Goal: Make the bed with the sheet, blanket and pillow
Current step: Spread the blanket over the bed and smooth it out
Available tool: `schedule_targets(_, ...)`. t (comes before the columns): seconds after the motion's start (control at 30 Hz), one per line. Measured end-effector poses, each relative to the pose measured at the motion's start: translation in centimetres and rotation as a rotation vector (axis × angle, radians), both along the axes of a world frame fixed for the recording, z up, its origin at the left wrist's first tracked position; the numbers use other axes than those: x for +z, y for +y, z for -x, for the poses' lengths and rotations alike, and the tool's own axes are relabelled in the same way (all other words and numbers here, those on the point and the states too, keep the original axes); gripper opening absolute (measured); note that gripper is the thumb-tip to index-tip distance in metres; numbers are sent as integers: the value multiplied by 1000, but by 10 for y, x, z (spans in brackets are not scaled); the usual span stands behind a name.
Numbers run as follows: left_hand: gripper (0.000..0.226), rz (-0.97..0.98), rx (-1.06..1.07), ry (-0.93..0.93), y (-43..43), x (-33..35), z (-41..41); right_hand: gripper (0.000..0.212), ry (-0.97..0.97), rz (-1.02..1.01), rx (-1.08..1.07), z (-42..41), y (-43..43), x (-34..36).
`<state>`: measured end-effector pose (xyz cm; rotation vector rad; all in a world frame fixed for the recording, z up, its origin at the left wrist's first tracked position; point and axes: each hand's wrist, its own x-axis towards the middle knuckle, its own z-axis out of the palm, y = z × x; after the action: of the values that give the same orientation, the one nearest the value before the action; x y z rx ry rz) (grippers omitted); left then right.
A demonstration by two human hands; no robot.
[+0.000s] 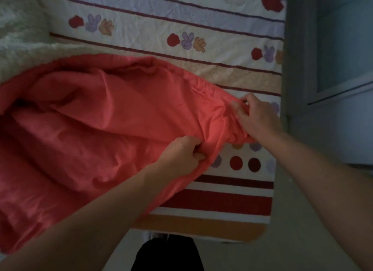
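Leftmost, a cream fleecy cloth [18,38] lies bunched at the bed's edge, and beside it the red blanket [90,119] covers the left part of the patterned sheet [181,18] (stripes, dots and small flower shapes). The left grip [181,155] is clenched on a fold near the blanket's lower edge, while the right grip [256,117], just beyond, pinches its gathered end above the sheet. A grey window frame [343,93] stands at far right.

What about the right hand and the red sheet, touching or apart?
Touching. The head view shows the right hand gripping the red sheet at its gathered edge, fingers curled into the cloth.
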<state>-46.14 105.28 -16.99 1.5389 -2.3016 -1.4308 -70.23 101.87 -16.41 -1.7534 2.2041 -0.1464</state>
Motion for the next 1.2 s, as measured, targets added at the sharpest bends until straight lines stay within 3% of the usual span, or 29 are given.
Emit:
schedule_targets(0.27,16,-5,-174,70,64,19,39,39,99,41,-127,33,110,5)
schedule_targets(0.77,23,196,-347,-43,180,25,80,36,165,52,-296,75,268,-6)
schedule_targets(1.2,21,237,-480,-209,264,-3,104,36,46,5,-435,92,372,-42)
